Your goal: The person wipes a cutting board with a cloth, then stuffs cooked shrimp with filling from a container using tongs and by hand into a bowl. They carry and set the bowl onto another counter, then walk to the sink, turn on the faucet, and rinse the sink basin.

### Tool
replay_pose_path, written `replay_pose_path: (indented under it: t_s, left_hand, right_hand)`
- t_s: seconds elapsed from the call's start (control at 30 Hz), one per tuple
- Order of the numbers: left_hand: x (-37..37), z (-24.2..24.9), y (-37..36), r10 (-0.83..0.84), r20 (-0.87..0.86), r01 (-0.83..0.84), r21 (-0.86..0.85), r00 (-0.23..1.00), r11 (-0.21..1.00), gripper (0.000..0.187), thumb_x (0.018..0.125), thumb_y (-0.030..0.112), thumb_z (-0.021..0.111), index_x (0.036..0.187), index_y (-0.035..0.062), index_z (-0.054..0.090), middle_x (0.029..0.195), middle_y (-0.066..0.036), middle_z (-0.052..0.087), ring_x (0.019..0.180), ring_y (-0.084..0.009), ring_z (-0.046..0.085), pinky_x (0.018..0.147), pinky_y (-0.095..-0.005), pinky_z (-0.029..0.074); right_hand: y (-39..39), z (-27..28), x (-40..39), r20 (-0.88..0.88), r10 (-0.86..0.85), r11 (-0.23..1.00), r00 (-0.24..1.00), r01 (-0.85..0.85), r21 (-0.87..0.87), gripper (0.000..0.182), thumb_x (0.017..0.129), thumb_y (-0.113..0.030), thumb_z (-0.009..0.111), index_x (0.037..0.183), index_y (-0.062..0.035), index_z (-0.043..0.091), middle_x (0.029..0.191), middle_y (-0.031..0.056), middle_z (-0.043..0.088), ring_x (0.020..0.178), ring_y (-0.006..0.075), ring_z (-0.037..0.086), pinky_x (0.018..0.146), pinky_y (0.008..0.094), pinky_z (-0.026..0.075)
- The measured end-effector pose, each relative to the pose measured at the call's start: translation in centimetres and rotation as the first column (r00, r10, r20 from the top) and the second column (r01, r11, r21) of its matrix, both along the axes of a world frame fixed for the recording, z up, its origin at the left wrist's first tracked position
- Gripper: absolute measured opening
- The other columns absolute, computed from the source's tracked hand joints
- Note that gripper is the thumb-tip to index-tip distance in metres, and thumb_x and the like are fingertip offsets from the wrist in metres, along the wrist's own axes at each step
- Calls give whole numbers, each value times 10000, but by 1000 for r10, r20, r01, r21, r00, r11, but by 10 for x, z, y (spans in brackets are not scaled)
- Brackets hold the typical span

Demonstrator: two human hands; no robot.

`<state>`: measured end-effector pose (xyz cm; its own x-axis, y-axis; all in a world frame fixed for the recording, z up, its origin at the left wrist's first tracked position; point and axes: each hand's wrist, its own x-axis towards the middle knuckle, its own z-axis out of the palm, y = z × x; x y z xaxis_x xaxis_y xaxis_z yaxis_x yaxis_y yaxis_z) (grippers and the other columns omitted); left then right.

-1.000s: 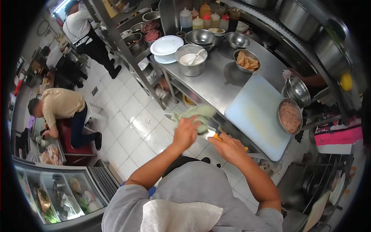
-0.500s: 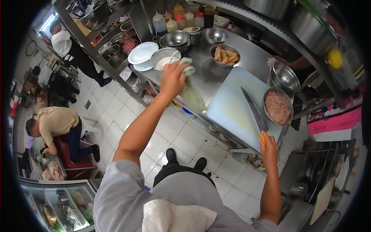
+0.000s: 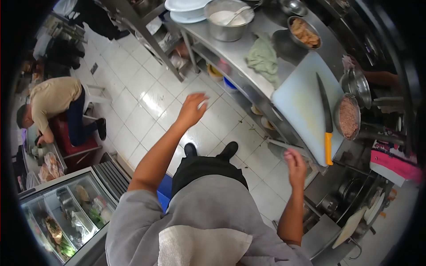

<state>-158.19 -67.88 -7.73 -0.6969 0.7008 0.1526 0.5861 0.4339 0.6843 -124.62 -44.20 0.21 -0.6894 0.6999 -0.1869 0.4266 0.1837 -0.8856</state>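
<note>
My left hand (image 3: 193, 109) is in the air over the floor, fingers apart, holding nothing. A crumpled green cloth (image 3: 262, 56) lies on the steel table up and to the right of it. My right hand (image 3: 296, 167) hangs just off the table's front corner with loosely bent fingers and nothing in them. Nearest to it is a knife with a yellow handle (image 3: 328, 147), lying on the white cutting board (image 3: 298, 95) with its dark blade pointing away from me. A bowl of minced meat (image 3: 348, 117) sits against the board's right side.
Along the steel table (image 3: 206, 39) stand a bowl of white powder with a spoon (image 3: 229, 20) and a bowl of fried pieces (image 3: 305, 33). A glass-topped cooler (image 3: 66, 217) is at lower left. A person in a tan shirt (image 3: 55, 99) bends over a counter. Another person's arm (image 3: 384, 78) reaches in at right.
The green cloth has left my left hand and lies on the table. My right hand has let go of the knife, which rests on the board. The view has turned, and both hands are off the table.
</note>
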Motion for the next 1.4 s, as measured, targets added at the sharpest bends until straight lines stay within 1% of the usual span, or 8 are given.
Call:
replay_pose_path:
  t_s: [0.13,0.4,0.57,0.7,0.8,0.9,1.1,1.4]
  left_hand:
    - [52,-128,-162,237,368,-80,-395,899,915,301,804,226,575,1019,21,622,1046,-203,598,990,-354,559,864,-399,440]
    - [162,-227,-383,479,578,-121,-548,661,828,253,835,211,553,969,11,632,917,-180,639,890,-325,612,791,-366,472]
    - [171,-239,-452,773,624,-322,-712,117,624,262,853,207,531,1035,37,611,935,-69,629,839,-180,602,694,-315,463]
    - [189,-256,-471,785,611,-320,-768,-104,555,285,873,246,510,1098,87,581,982,-34,617,823,-144,589,628,-282,430]
    - [203,-262,-460,762,637,-284,-757,-118,589,275,874,264,514,1085,102,582,986,-27,610,821,-158,593,653,-294,441]
    - [206,-263,-440,724,680,-231,-727,-115,646,264,885,248,511,1095,102,578,994,-22,611,837,-148,593,675,-304,440]
    - [191,-252,-417,708,706,-270,-687,-26,675,264,883,232,513,1085,79,586,950,-29,626,852,-133,597,636,-264,439]
    - [167,-256,-425,733,678,-265,-699,49,664,247,880,219,516,1062,74,598,925,-26,626,810,-127,600,612,-257,432]
  right_hand:
    - [-72,-35,-51,251,409,911,877,-411,-47,192,851,-84,565,1034,-40,601,917,102,627,796,200,613,716,265,481]
    - [-86,-209,-96,456,591,807,666,-473,-354,227,861,-180,555,1032,-41,607,827,70,640,753,160,610,674,256,484]
    - [-1,-272,-95,486,-52,971,872,158,-179,294,909,-286,483,1042,-42,578,733,43,617,643,137,587,565,262,464]
    - [78,-266,-93,22,-749,610,662,703,-367,428,895,-379,477,1191,-79,403,718,67,569,606,191,571,558,312,460]
    - [126,-244,-102,-141,-890,448,433,887,-109,416,880,-420,492,1122,-88,427,706,90,551,565,194,542,532,321,460]
    - [187,-255,-80,9,-718,640,696,656,399,374,848,-431,529,1013,-95,508,696,71,530,560,166,522,486,275,425]
    - [242,-252,-57,343,-611,791,713,560,246,254,729,-379,688,826,-181,561,609,-26,426,426,71,367,393,207,313]
    - [222,-231,-86,263,-589,488,764,77,869,267,776,-322,653,965,-152,572,779,56,530,650,130,496,540,256,414]
